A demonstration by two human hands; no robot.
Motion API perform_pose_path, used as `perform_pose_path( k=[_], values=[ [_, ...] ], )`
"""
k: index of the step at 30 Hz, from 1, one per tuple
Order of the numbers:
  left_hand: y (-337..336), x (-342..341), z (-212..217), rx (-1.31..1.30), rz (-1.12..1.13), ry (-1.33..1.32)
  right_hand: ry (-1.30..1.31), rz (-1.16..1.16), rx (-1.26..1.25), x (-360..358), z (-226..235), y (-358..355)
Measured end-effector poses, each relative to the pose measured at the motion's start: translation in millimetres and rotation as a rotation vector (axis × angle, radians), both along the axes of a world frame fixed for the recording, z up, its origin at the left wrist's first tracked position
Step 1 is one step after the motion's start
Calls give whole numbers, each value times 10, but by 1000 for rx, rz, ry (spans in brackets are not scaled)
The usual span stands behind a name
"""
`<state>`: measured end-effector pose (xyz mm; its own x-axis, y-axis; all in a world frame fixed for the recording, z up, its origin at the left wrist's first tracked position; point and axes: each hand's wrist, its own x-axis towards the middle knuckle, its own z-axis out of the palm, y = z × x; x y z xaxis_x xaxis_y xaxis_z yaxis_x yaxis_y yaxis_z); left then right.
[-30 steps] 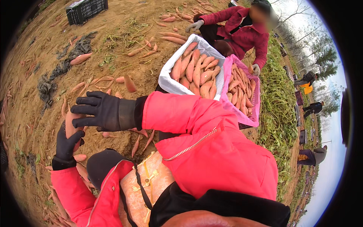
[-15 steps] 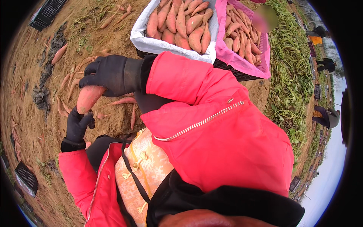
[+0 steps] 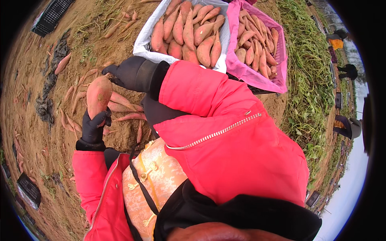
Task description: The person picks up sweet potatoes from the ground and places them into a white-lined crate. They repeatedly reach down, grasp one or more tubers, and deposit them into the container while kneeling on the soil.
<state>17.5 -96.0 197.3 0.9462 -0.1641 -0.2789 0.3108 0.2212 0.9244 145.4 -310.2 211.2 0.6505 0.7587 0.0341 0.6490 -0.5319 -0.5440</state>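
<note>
A large reddish sweet potato point(image 3: 99, 96) is held up over the soil, its long side running away from me. Around its near end my gloved left hand point(image 3: 93, 126) is closed, with the thumb along the side. My gloved right hand point(image 3: 130, 74) is at its far end, fingertips pinched on the tip; the glove partly hides the contact. Below the hands, loose sweet potatoes point(image 3: 120, 102) lie on the ground, some of them thin.
A white-lined crate point(image 3: 140, 46) of sweet potatoes stands beyond my right arm, beside a pink-lined crate point(image 3: 283, 60) of more. Cut green vines point(image 3: 305, 80) lie in a strip at right. Black crates point(image 3: 52, 18) sit farther off. People point(image 3: 348, 71) are at far right.
The sweet potato has turned more upright and shifted slightly right. My right hand has slid off its upper side to the far tip, while my left hand has moved right and up with it.
</note>
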Motion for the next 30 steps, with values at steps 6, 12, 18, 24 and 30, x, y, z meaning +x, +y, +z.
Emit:
perform_pose_path(
  k=[6,12,18,24,30],
  values=[
    [-476,182,-35,332,284,-96,10,-13,-301,23,-18,-80],
    [-374,607,131,363,605,-132,401,171,195,-10,-158,-248],
    [-984,620,-134,486,20,-358,897,-336,970,141,-395,-240],
    [-268,532,-155,443,183,-314,539,-623,1163,651,-609,-942],
    [1678,-743,-381,166,655,159,37,-830,-27,939,-1191,-1240]
  ],
)
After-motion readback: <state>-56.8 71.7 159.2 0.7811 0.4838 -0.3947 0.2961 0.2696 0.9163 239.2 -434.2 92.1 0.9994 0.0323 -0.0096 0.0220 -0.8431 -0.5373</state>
